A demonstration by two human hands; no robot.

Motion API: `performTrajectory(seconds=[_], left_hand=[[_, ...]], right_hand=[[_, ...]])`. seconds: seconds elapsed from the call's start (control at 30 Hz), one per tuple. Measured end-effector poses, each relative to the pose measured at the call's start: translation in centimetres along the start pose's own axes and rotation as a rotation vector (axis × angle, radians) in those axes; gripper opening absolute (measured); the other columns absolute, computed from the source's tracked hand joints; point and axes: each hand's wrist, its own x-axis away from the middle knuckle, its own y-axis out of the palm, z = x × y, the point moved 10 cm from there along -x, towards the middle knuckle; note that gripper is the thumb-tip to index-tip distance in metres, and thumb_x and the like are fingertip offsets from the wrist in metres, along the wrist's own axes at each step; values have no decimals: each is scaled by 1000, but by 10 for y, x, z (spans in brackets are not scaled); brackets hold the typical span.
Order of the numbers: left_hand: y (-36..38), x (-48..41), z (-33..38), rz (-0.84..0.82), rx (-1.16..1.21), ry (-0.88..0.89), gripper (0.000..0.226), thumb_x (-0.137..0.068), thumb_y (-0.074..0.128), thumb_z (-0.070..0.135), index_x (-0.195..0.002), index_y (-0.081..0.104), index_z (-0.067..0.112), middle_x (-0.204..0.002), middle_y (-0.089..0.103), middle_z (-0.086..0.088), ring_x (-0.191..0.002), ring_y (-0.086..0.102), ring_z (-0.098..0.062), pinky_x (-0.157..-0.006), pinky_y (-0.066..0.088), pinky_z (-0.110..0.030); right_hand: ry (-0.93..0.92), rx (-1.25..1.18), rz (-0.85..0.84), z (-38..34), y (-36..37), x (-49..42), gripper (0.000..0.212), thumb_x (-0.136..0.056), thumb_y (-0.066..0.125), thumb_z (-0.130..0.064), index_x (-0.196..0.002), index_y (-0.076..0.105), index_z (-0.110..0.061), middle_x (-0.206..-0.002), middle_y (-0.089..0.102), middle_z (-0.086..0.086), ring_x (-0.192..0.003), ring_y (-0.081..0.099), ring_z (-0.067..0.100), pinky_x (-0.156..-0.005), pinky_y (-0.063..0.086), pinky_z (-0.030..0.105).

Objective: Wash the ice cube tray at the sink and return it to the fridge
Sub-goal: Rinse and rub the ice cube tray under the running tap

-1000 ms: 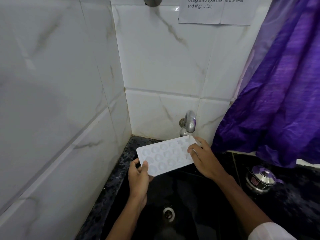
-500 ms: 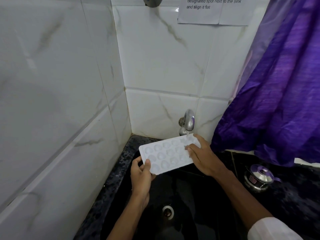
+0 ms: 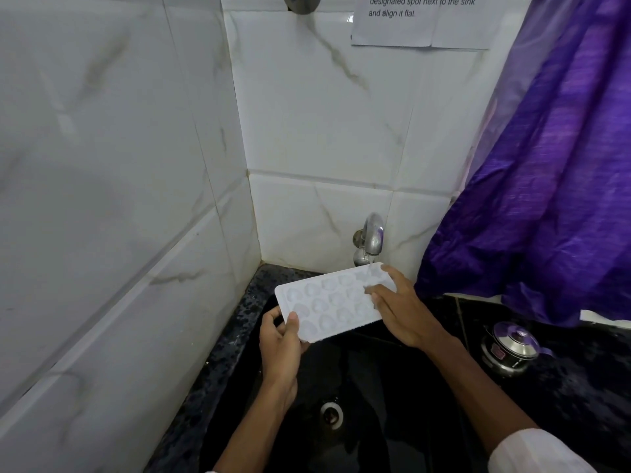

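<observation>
- White plastic ice cube tray (image 3: 333, 302), one in number, is held lower centre of the frame, above the black sink (image 3: 368, 387) and just below the tap (image 3: 372, 238).
- Its long axis runs from lower left up to upper right; the upper-right end lies under the spout, where a thin stream of water appears to land.
- Left hand (image 3: 281, 346) is clamped on the lower-left corner, thumb on top and fingers beneath.
- Right hand (image 3: 401, 310) lies on the upper-right end, fingers spread flat over the cavities; whether it grips the edge cannot be told.
- Judgement: the right hand is nearer the water, so it rubs while the left steers the tray.
- Count: two hands, one tap, one drain (image 3: 332, 414), one steel pot (image 3: 508, 349) at the right, one purple curtain (image 3: 546, 182).
</observation>
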Motion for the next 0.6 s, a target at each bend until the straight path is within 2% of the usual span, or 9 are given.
performTrajectory(seconds=[0.07,0.23,0.43,0.53,0.6], left_hand=[[-1,-1,1,9,0,-1,22,-103,50,14,-124,50,12,-108,72,-6,-95,71,-18,-73,59,-34],[-2,-1,1,-3,-13,8,24,-103,50,14,-126,50,11,-107,71,-4,-95,71,-17,-73,59,-33],[2,1,-2,0,-13,3,22,-103,50,14,-125,51,11,-109,71,-6,-95,71,-18,-71,59,-32],[1,0,0,18,-12,11,23,-102,50,14,-126,50,11,-110,71,-6,-97,71,-19,-71,59,-31],[-1,-2,1,36,10,6,21,-102,50,13,-123,51,10,-108,71,-6,-95,71,-18,-68,58,-30]], right_hand=[[-6,-11,-12,0,2,1,33,-105,36,-31,-129,59,-25,-161,12,5,-145,16,24,-113,21,29],[19,-19,-21,5,-2,0,34,-106,35,-31,-123,63,-26,-160,15,0,-143,20,19,-104,23,21],[1,29,11,2,2,2,33,-106,34,-29,-123,61,-22,-160,18,6,-141,24,24,-112,30,33],[23,-120,32,2,-6,6,28,-106,35,-24,-119,60,-19,-156,22,3,-138,28,13,-108,25,24],[34,-171,88,3,-15,8,24,-106,35,-19,-117,57,-16,-153,27,2,-132,33,8,-107,27,22]])
